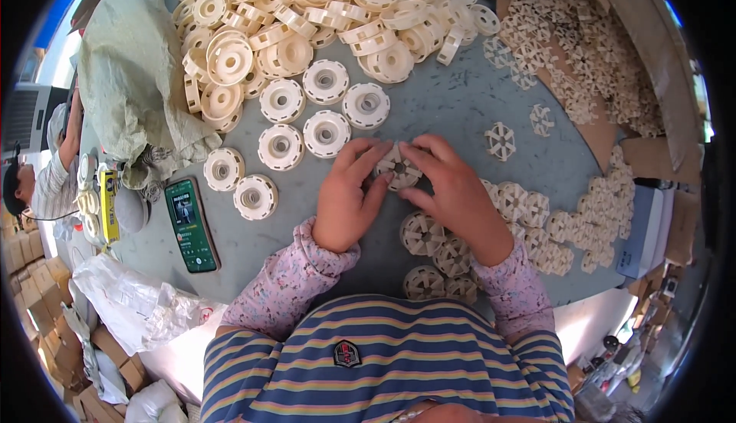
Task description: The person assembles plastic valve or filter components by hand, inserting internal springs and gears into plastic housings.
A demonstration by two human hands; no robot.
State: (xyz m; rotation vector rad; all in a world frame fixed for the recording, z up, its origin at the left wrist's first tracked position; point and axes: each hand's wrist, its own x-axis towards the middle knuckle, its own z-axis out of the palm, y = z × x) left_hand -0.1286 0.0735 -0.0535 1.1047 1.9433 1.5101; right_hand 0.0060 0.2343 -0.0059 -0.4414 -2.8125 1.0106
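My left hand [346,199] and my right hand [458,193] meet over the grey table, fingers curled around one round, spoked cream plastic wheel [398,168]. Fingertips of both hands press its rim from either side and partly cover it. Just left of my left hand lie several white plastic rings [326,133], flat, with metal coil springs in their centres. Below my right hand, close to my body, sit several round wheels with spoked inserts [424,233]. Rows of loose spoked plastic pieces [567,233] spread beside my right forearm.
A heap of cream plastic rings [299,16] covers the far side. A cardboard box [644,32] spills spoked pieces at far right; single spoked pieces [501,141] lie nearby. At left are a lit phone [192,225] and a pale sack [134,70]. Another person [54,181] is beyond.
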